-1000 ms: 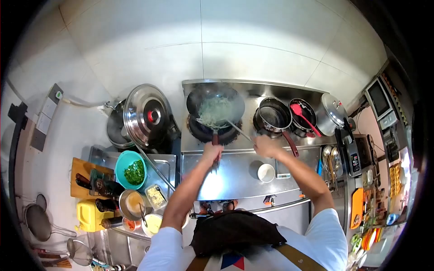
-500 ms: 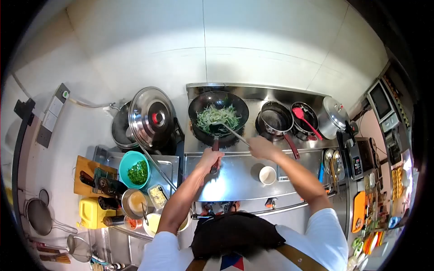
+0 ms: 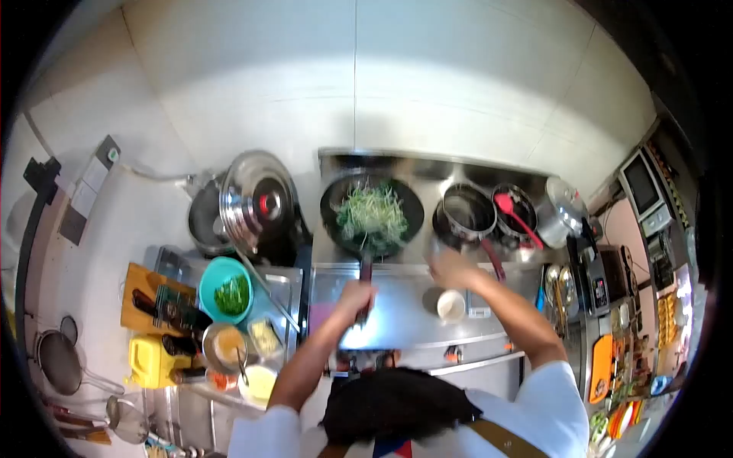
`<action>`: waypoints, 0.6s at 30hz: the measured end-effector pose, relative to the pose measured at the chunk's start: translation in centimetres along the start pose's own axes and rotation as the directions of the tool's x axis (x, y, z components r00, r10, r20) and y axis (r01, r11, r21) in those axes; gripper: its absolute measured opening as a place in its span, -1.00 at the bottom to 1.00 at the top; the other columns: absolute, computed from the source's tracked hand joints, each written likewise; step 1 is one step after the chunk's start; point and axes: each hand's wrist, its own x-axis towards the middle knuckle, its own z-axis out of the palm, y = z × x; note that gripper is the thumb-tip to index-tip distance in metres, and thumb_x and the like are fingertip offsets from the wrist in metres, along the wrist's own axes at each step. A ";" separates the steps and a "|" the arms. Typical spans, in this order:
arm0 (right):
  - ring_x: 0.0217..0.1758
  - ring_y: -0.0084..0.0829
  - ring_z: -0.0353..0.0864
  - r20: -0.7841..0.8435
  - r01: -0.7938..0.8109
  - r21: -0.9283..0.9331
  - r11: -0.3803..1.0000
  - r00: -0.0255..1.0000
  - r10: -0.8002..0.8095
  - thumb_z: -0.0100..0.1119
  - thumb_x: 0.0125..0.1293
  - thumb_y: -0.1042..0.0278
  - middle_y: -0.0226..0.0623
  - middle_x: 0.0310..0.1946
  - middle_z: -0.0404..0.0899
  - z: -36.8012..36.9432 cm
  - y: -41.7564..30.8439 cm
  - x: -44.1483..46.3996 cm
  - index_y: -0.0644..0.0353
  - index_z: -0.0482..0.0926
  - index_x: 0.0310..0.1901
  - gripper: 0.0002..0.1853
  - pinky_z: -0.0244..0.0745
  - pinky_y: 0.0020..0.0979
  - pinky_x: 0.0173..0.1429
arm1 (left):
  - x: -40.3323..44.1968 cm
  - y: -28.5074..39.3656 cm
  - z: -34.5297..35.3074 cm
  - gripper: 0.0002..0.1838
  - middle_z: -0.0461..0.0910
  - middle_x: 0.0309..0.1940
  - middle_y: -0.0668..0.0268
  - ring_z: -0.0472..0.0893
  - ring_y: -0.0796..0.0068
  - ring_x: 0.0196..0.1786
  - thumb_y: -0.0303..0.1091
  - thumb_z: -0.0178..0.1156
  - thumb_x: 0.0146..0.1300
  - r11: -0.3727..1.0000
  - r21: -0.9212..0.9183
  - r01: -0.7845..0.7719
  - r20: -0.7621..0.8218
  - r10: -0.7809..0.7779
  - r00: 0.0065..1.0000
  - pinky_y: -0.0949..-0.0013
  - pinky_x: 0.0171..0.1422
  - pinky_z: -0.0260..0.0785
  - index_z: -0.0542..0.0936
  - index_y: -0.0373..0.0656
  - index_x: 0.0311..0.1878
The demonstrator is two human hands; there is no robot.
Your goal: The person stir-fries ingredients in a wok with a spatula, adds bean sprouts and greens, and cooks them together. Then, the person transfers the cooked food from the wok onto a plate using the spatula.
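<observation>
Left hand [image 3: 357, 298] clamped round slim dark-red handle [image 3: 366, 269], six o'clock of round black metal wok [image 3: 414, 217], likely steadying pale-green shredded vegetables [image 3: 374, 212]; right hand [image 3: 455, 271], four o'clock, blurred, grip unclear.

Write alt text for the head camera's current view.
A person's left hand grips a wok of pale-green shreds by its handle; their right hand, blurred, is over the steel counter. Two dark pans sit to the right; bowls of food stand at left.

Yellow jug [image 3: 153, 362] beside wooden board [image 3: 143, 286] — silver lid [image 3: 258, 204] leaning, red knob; microwave [image 3: 640, 182] far right.
</observation>
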 end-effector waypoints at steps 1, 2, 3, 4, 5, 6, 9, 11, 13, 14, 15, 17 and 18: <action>-0.13 0.21 0.65 0.018 -0.034 0.019 0.999 0.999 0.034 0.16 0.26 0.34 0.20 -0.25 0.65 1.1 -0.5 0.2 0.30 0.54 0.07 -0.63 0.52 0.10 -0.01 | 2.0 0.9 0.1 -0.79 0.47 -0.73 0.31 0.45 0.45 -0.74 -0.38 0.24 0.16 0.999 -0.009 -0.035 0.014 0.035 0.999 0.34 -0.65 0.23 0.52 -0.15 -0.57; -0.12 0.21 0.65 -0.025 -0.045 0.030 0.999 0.999 0.045 0.14 0.26 0.34 0.20 -0.23 0.65 1.0 -1.1 1.7 0.29 0.56 0.07 -0.64 0.52 0.11 0.01 | 3.7 1.7 0.4 -0.80 0.48 -0.73 0.31 0.45 0.46 -0.73 -0.37 0.23 0.18 0.995 -0.053 -0.085 -0.004 0.085 0.996 0.32 -0.64 0.24 0.53 -0.16 -0.55; -0.13 0.21 0.65 -0.040 -0.045 0.036 0.998 0.998 0.047 0.14 0.26 0.34 0.20 -0.25 0.65 0.9 -1.1 0.7 0.28 0.57 0.04 -0.66 0.52 0.11 -0.01 | 3.0 1.8 0.3 -0.80 0.49 -0.74 0.31 0.45 0.46 -0.73 -0.36 0.23 0.18 0.997 -0.035 -0.069 -0.007 0.068 0.998 0.31 -0.64 0.25 0.53 -0.17 -0.54; -0.15 0.21 0.65 -0.056 -0.044 0.035 0.998 0.997 0.046 0.14 0.27 0.33 0.19 -0.26 0.65 0.1 -0.9 -0.8 0.28 0.58 0.01 -0.68 0.53 0.11 -0.02 | 1.9 1.5 0.2 -0.80 0.49 -0.74 0.30 0.46 0.46 -0.72 -0.36 0.24 0.18 0.998 -0.021 -0.058 -0.011 0.057 0.998 0.31 -0.63 0.26 0.53 -0.18 -0.53; -0.16 0.21 0.65 -0.050 -0.046 0.045 0.998 0.998 0.048 0.13 0.27 0.33 0.18 -0.28 0.65 -0.5 -0.9 -2.8 0.28 0.59 -0.02 -0.70 0.53 0.11 -0.04 | 0.3 -0.4 0.1 -0.80 0.49 -0.74 0.30 0.47 0.45 -0.72 -0.35 0.24 0.18 1.000 -0.013 -0.023 -0.017 0.022 1.000 0.30 -0.63 0.26 0.53 -0.19 -0.52; -0.13 0.16 0.67 -0.061 0.046 0.013 0.999 0.997 -0.045 0.20 0.20 0.39 0.15 -0.27 0.67 -2.3 -1.8 -5.0 0.32 0.60 -0.11 -0.75 0.55 0.04 -0.04 | 0.3 -4.1 -0.6 -0.80 0.50 -0.73 0.29 0.50 0.44 -0.71 -0.34 0.25 0.18 0.994 0.100 -0.037 -0.027 0.040 0.999 0.29 -0.62 0.28 0.54 -0.21 -0.50; -0.13 0.16 0.67 0.034 0.012 -0.052 0.999 0.999 -0.010 0.19 0.20 0.39 0.12 -0.29 0.67 -1.7 -2.3 -4.5 0.33 0.60 -0.12 -0.75 0.55 0.05 -0.04 | 0.6 -4.2 -0.1 -0.71 0.51 -0.75 0.28 0.50 0.43 -0.72 -0.29 0.23 0.19 1.000 -0.012 -0.028 -0.040 0.028 0.999 0.28 -0.61 0.29 0.53 -0.18 -0.61; -0.12 0.15 0.68 -0.040 -0.024 0.031 0.999 0.999 0.025 0.19 0.20 0.39 0.14 -0.28 0.67 -0.5 -2.7 -2.7 0.35 0.61 -0.16 -0.77 0.55 0.04 -0.04 | 4.5 -1.1 -0.2 -0.65 0.48 -0.78 0.32 0.46 0.45 -0.74 -0.23 0.24 0.18 0.987 0.102 -0.122 -0.008 0.123 0.992 0.32 -0.61 0.23 0.51 -0.14 -0.68; -0.12 0.14 0.68 -0.002 -0.024 -0.016 1.000 1.000 0.024 0.18 0.21 0.39 0.16 -0.27 0.67 -2.5 -3.5 -2.9 0.35 0.62 -0.17 -0.78 0.55 0.04 -0.04 | 0.9 2.2 0.3 -0.64 0.47 -0.79 0.32 0.46 0.46 -0.74 -0.23 0.23 0.19 0.997 -0.007 -0.073 -0.014 0.073 0.997 0.31 -0.62 0.22 0.51 -0.14 -0.69; -0.12 0.15 0.68 0.077 -0.006 -0.024 1.000 0.997 0.008 0.18 0.22 0.38 0.17 -0.25 0.67 -3.8 -3.0 -4.6 0.35 0.62 -0.16 -0.77 0.55 0.04 -0.03 | -0.2 0.2 0.0 -0.66 0.47 -0.78 0.32 0.46 0.46 -0.74 -0.25 0.24 0.18 0.999 0.013 -0.034 -0.019 0.034 0.999 0.32 -0.61 0.22 0.51 -0.14 -0.68; -0.13 0.15 0.68 0.095 0.007 -0.043 0.999 0.995 -0.003 0.18 0.23 0.39 0.17 -0.25 0.67 -4.7 -3.0 -5.1 0.34 0.62 -0.16 -0.77 0.55 0.04 -0.03 | -0.6 -1.0 -0.4 -0.68 0.47 -0.78 0.32 0.46 0.46 -0.74 -0.26 0.25 0.18 0.999 0.041 -0.018 -0.020 0.019 1.000 0.33 -0.61 0.23 0.51 -0.14 -0.66; -0.13 0.15 0.68 0.145 0.028 -0.078 0.997 0.989 -0.016 0.17 0.24 0.39 0.17 -0.24 0.67 -5.2 -3.2 -6.5 0.34 0.62 -0.14 -0.77 0.56 0.04 -0.04 | -0.9 -0.2 -0.3 -0.75 0.49 -0.74 0.31 0.46 0.45 -0.74 -0.34 0.26 0.15 1.000 0.010 -0.013 0.009 0.013 1.000 0.34 -0.62 0.26 0.50 -0.14 -0.61; -0.14 0.15 0.69 0.043 -0.044 -0.035 0.998 0.998 0.046 0.17 0.26 0.38 0.17 -0.24 0.67 -2.9 -2.7 -4.7 0.32 0.62 -0.11 -0.77 0.56 0.04 -0.01 | 1.3 0.7 -0.3 -0.77 0.49 -0.74 0.31 0.46 0.45 -0.74 -0.35 0.26 0.15 0.998 0.022 -0.052 0.018 0.052 0.998 0.34 -0.62 0.27 0.51 -0.15 -0.60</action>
